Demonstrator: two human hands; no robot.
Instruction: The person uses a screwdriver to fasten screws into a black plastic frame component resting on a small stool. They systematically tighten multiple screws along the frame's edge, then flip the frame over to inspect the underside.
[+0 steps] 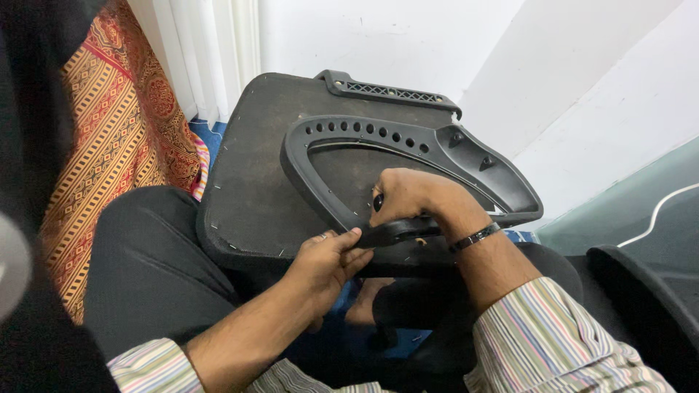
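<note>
On our lap we see a big black seat board (255, 182), flat and a bit dusty, with small staples along its edge. It leans across our dark trousers (153, 262) and tips up toward the white wall (378, 36).

A black plastic armrest frame (437, 156) lies on top of the board. It is shaped like a loop, with a row of little round holes along its top side. One more black plastic piece with a criss-cross pattern (389, 91) sits at the far edge of the board.

Our left hand (324, 262) grips the near edge of the frame. The thumb lies on top and the fingers curl under it. We can see a ring on one finger.

Our right hand (415, 200) is closed tight around a small dark tool handle (378, 201) and presses it down by the near side of the frame. We cannot see the tip of the tool. A dark band sits on that wrist (475, 237). Both sleeves are striped in many colours.

At the left hangs an orange and red patterned cloth (109, 124), with a white curtain (211, 51) just beside it. A bit of blue floor (211, 135) shows under the curtain. On the right the white wall slopes down to a grey-green surface with a thin white line (655, 211) on it. Another black curved part (641, 291) sits at the lower right, near our right arm.
</note>
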